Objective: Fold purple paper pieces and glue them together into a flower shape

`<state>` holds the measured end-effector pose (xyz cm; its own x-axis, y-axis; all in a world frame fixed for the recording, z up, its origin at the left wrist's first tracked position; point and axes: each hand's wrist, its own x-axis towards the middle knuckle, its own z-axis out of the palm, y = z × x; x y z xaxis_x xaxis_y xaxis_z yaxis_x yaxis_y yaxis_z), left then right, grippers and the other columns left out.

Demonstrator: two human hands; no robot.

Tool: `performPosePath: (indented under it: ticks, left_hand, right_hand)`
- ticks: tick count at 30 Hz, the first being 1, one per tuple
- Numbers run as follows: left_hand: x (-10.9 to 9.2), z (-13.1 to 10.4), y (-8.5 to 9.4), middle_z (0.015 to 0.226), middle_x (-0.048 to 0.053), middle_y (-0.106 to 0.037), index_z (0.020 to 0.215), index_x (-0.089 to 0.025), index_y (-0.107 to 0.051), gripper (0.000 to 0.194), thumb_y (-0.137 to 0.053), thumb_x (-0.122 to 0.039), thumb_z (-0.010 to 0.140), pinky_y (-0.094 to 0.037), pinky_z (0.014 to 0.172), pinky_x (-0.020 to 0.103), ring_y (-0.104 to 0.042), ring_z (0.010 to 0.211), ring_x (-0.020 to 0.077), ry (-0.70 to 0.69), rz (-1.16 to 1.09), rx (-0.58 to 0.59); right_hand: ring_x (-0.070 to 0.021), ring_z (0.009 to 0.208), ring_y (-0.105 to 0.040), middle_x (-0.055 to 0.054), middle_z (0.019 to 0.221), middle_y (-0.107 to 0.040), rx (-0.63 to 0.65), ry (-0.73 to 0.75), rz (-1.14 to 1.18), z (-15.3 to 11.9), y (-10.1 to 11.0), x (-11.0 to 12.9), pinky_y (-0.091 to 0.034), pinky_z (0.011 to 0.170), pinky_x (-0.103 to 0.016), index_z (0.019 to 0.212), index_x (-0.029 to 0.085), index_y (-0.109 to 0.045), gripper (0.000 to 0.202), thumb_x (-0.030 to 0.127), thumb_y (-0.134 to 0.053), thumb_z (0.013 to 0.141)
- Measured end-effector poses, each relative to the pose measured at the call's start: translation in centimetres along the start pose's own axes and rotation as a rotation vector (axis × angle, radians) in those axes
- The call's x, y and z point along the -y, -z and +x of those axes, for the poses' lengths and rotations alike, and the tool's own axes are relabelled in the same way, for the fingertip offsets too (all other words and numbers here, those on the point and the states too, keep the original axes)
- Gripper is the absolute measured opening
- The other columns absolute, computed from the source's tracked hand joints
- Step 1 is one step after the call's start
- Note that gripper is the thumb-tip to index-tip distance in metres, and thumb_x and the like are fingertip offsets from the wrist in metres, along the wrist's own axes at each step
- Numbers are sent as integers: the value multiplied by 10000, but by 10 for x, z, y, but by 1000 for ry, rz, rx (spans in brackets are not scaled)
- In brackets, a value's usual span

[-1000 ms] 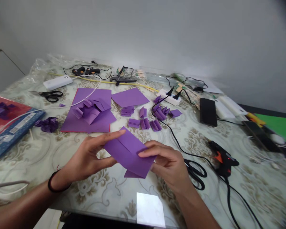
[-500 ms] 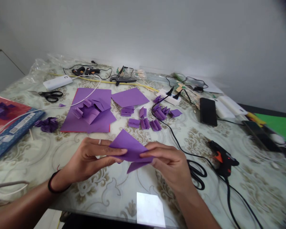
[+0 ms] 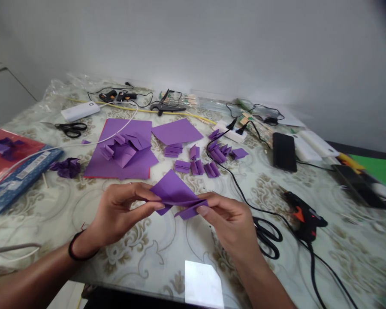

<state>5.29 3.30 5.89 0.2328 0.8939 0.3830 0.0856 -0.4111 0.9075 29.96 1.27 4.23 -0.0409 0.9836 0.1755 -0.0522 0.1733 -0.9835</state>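
Observation:
Between both hands, above the table, is a piece of purple paper [image 3: 175,187] with pleats along its near side and a flat pointed part standing up behind. My left hand [image 3: 124,209] pinches its left end between thumb and fingers. On the right end, my right hand [image 3: 230,221] grips the folded layers with the thumb on the near face. Just beyond lie several small folded purple paper pieces [image 3: 197,167]. Farther left, loose folded purple strips [image 3: 124,148] rest on purple sheets [image 3: 94,167].
Right of my right hand are black-handled scissors [image 3: 270,240] and a black glue gun [image 3: 304,216] with its cord. A phone [image 3: 284,152] and a white power strip [image 3: 233,134] lie farther back. Crumpled purple paper [image 3: 67,167] and another pair of scissors [image 3: 72,128] are on the left.
The purple paper's near edge has been bent into tighter pleats. The left fingers have shifted from lying over its face to pinching its end. The view has moved slightly.

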Motion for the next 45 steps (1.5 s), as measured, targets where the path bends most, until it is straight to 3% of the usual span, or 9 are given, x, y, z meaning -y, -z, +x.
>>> performPosePath:
  ticks: [5, 10, 15, 22, 28, 34, 38, 41, 45]
  left_hand:
    - [-2, -1, -3, 718, -1, -797, 757, -215, -710, 261, -960, -282, 793, -621, 569, 229, -758, 605, 156, 60, -32, -145]
    - [-2, -2, -4, 685, -8, -775, 725, -199, -691, 279, -949, -265, 807, -601, 553, 198, -729, 592, 132, 12, 23, -153]
    - [-1, -3, -5, 692, -10, -781, 706, -196, -669, 297, -947, -232, 803, -588, 554, 184, -739, 611, 130, -12, 68, -190]
    - [2, -4, -7, 690, -28, -747, 798, -215, -658, 286, -931, -296, 827, -580, 537, 203, -717, 583, 129, 80, 46, -195]
    - [5, 2, -7, 809, 8, -816, 986, -217, -689, 243, -848, -390, 923, -661, 629, 234, -813, 733, 182, 213, -120, -145]
    - [5, 9, 1, 857, 17, -850, 1047, -208, -700, 198, -802, -362, 975, -709, 773, 280, -851, 794, 195, 317, -258, -178]
    - [4, 7, 6, 941, 48, -847, 1182, -214, -748, 297, -832, -373, 945, -662, 672, 219, -829, 798, 181, 275, -200, -31]
    - [5, 5, 7, 923, 35, -835, 1104, -221, -808, 248, -889, -295, 881, -600, 597, 179, -784, 724, 146, 211, -114, 54]
    - [6, 5, 6, 804, -1, -831, 896, -223, -833, 47, -875, -233, 879, -562, 567, 146, -738, 628, 104, 149, -5, 36]
  right_hand:
    - [-165, 720, -768, -41, 855, -834, -45, -32, 17, -3, 1, -3, -605, 635, -226, 775, 228, -810, 139, 305, -890, 859]
    - [-120, 656, -715, -10, 800, -797, -87, -43, 91, -4, 0, -6, -554, 595, -179, 745, 213, -690, 244, 276, -906, 840]
    - [-102, 626, -685, 12, 746, -764, -110, -20, 85, -4, -3, -7, -527, 582, -159, 738, 218, -674, 245, 249, -890, 849]
    - [-118, 614, -637, 4, 724, -735, -155, -48, 10, -4, -6, -8, -503, 566, -192, 739, 221, -662, 270, 326, -879, 860]
    - [-119, 604, -572, 12, 702, -673, -214, -61, -42, -3, -2, -13, -468, 562, -216, 747, 217, -639, 328, 403, -884, 862]
    - [-103, 604, -508, 37, 689, -624, -262, -71, 8, 0, 9, -22, -411, 546, -202, 796, 220, -638, 322, 393, -899, 870]
    - [-101, 614, -531, 30, 702, -650, -216, -54, 0, 1, 10, -18, -430, 554, -193, 793, 218, -659, 292, 368, -896, 870]
    - [-94, 581, -560, 33, 666, -664, -164, -40, -56, 2, 6, -11, -448, 539, -180, 784, 218, -691, 234, 324, -882, 868]
    - [-126, 632, -689, 7, 732, -765, -104, -15, -83, 3, 3, -4, -534, 581, -196, 833, 230, -761, 103, 261, -852, 868]
